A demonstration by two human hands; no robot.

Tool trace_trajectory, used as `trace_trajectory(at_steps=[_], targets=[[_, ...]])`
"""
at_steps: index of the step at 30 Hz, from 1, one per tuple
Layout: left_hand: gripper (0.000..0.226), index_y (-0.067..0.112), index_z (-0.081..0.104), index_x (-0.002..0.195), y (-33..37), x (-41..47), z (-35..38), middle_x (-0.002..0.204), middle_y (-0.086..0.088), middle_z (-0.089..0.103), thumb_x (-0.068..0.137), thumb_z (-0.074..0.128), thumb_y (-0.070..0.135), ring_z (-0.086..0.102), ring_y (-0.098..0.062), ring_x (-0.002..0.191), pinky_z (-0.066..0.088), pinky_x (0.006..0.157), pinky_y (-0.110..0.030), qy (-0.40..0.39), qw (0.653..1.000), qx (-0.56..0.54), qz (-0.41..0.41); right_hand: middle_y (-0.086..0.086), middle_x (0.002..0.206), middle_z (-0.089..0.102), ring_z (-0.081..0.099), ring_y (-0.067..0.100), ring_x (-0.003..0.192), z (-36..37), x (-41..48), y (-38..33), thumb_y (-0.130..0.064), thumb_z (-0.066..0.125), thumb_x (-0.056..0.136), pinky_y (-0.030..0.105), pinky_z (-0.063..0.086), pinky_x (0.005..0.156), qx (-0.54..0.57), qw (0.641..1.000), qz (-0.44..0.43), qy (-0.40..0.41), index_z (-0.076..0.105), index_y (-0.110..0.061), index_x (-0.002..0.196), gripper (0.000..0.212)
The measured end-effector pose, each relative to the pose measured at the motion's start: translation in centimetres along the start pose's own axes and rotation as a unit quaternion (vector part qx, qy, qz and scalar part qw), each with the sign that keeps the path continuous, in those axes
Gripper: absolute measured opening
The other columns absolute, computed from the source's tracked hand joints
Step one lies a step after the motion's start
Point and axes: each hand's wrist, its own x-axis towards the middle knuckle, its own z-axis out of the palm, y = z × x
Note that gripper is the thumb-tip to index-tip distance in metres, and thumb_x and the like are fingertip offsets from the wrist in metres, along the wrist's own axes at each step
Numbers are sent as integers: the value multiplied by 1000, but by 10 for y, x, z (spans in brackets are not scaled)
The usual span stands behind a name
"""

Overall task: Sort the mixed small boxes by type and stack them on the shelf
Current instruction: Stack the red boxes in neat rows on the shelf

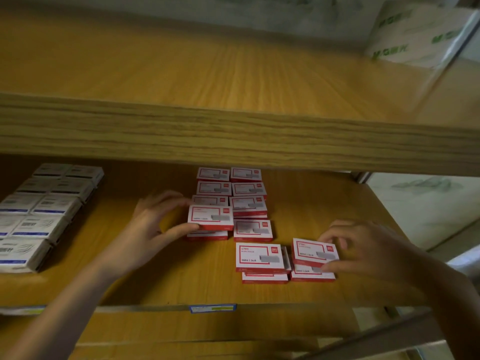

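Several small red-and-white boxes lie in two rows on the wooden shelf (pixel 324 203). My left hand (pixel 153 224) pinches one red-and-white box (pixel 211 217) by its left end, thumb in front and fingers behind, over another box of the left row. My right hand (pixel 363 248) grips a red-and-white box (pixel 314 252) by its right end; it sits tilted on a short stack at the front right. A further stack of red boxes (pixel 261 258) stands just left of it. Grey-and-blue boxes (pixel 39 211) are grouped in rows at the shelf's left.
An upper shelf board (pixel 233 136) overhangs the back of the working shelf. A white carton with green print (pixel 415 35) stands on that upper shelf at the far right. A blue label (pixel 212 307) is fixed on the front edge. Bare wood lies between the two box groups.
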Motion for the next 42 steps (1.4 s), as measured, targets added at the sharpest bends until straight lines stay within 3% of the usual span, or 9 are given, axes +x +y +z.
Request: trace_trajectory(at_steps=[3, 13, 18, 25, 29, 33, 36, 39, 42], targets=[[45, 37, 51, 110, -8, -4, 2, 114, 11, 48, 72, 53, 60, 41, -11, 115, 28, 98, -33, -7, 1000, 16, -13, -29, 85, 56, 52, -10, 85, -11, 5, -1, -71, 48, 63, 13, 46, 60, -1, 1000, 2, 28, 49, -48, 91, 36], [49, 35, 52, 115, -15, -4, 12, 114, 10, 47, 69, 52, 55, 38, -10, 116, 23, 101, -32, -23, 999, 17, -44, -22, 102, 53, 53, 0, 86, -7, 60, -36, -49, 63, 76, 14, 43, 71, -5, 997, -10, 82, 55, -35, 114, 41], [54, 29, 56, 117, -10, -5, 14, 109, 10, 50, 69, 56, 54, 44, -12, 110, 33, 97, -38, -3, 999, 6, -44, -14, 106, 57, 47, -7, 73, 8, 80, -45, -40, 68, 76, 8, 36, 59, 14, 997, -24, 69, 53, -31, 116, 44], [62, 32, 54, 118, 9, -9, 12, 104, 23, 45, 67, 60, 66, 43, -6, 106, 35, 89, -27, 48, 998, -13, -27, -23, 79, 50, 46, -9, 61, 18, 86, -51, -44, 67, 75, 7, 31, 49, 0, 998, 3, 62, 53, -31, 108, 38], [50, 50, 52, 108, 34, -13, 20, 109, 28, 48, 63, 54, 73, 40, 6, 111, 26, 93, -13, -23, 998, -35, 39, -24, 68, 48, 47, -5, 53, 8, 66, -49, -50, 58, 80, 10, 28, 46, -18, 995, 6, 102, 56, -34, 102, 27], [61, 43, 53, 115, 43, -14, 32, 110, 34, 39, 63, 51, 76, 29, 14, 113, 10, 93, 0, -89, 994, -3, 67, -22, 64, 53, 50, 3, 58, 2, 35, -42, -56, 50, 77, 16, 35, 46, 46, 993, -14, 106, 56, -42, 90, 21], [58, 41, 55, 113, 42, -11, 35, 103, 37, 37, 64, 52, 72, 26, 17, 111, 6, 91, 3, -107, 991, 6, 77, -23, 84, 55, 51, 8, 68, 7, 20, -37, -61, 49, 73, 21, 40, 52, 65, 996, -22, 55, 55, -45, 97, 29], [56, 41, 54, 113, 40, -9, 38, 104, 38, 35, 66, 49, 71, 25, 17, 111, 9, 92, 0, -121, 989, 13, 83, -30, 93, 52, 51, -3, 77, 13, 14, -36, -68, 48, 66, 14, 42, 56, 76, 996, -14, 33, 51, -47, 103, 42], [56, 43, 52, 113, 41, -9, 39, 107, 39, 32, 66, 46, 73, 26, 15, 112, 13, 93, -3, -122, 989, 11, 81, -31, 89, 48, 41, -24, 84, 18, 14, -39, -54, 61, 73, 0, 35, 64, 75, 996, -13, 35, 55, -36, 111, 43]])
